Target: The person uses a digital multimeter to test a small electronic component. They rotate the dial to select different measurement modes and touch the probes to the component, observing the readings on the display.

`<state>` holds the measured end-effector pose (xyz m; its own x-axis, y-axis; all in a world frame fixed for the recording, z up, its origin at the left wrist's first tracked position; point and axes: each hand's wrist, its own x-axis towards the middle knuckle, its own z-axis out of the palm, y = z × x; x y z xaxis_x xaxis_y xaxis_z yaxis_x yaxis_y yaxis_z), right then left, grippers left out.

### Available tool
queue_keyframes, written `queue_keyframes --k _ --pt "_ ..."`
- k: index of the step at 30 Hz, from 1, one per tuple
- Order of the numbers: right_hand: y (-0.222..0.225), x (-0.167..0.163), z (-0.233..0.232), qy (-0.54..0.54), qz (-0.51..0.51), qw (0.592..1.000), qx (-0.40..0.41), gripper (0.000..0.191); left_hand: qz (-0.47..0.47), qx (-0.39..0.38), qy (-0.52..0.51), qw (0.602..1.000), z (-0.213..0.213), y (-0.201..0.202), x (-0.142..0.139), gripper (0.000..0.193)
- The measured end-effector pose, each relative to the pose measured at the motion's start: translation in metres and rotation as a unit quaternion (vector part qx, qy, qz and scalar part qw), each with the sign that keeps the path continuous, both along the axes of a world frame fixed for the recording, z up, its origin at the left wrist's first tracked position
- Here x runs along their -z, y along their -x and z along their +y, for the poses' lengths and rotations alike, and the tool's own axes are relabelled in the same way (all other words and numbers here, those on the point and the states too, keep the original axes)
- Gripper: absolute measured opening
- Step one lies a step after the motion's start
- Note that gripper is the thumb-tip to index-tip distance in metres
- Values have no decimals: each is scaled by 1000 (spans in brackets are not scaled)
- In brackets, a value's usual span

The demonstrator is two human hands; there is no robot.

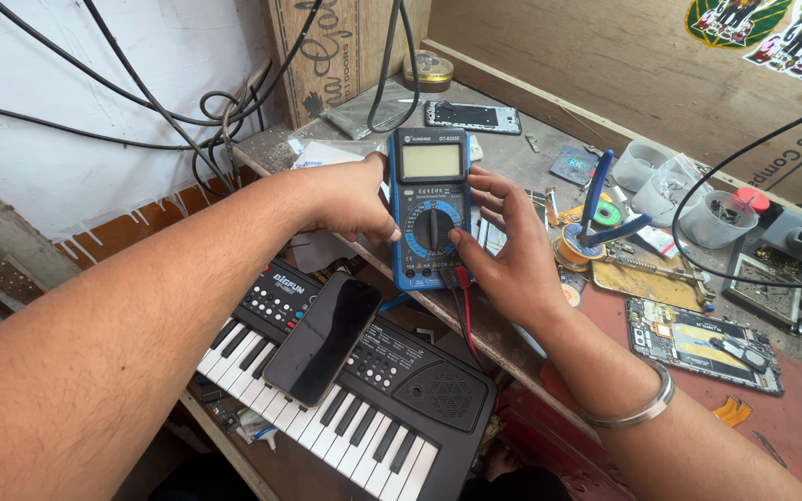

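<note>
Grip: left hand (350, 199) clasps the meter (430, 209) by its left edge; right hand (503, 246) pinches the dial, frame centre. Bench (522, 167) beneath. Keyboard (355, 371) lower centre, phone (324, 339) lying on its keys. Step: dial setting; steady hold needed.

Both hands (350, 199) (503, 246) hold blue multimeter (430, 206), seemingly turning dial.
</note>
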<state>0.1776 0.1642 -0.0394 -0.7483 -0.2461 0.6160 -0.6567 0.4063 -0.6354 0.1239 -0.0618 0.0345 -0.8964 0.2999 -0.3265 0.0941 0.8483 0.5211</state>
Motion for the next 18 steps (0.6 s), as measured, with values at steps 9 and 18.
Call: queue_keyframes --k 9,18 --pt "0 -1 -1 -3 2 1000 3 59 -2 -3 -10 1000 -1 1 0 100" --pt "0 -1 -1 0 1 1000 2 58 -5 2 -33 999 -1 1 1 98"
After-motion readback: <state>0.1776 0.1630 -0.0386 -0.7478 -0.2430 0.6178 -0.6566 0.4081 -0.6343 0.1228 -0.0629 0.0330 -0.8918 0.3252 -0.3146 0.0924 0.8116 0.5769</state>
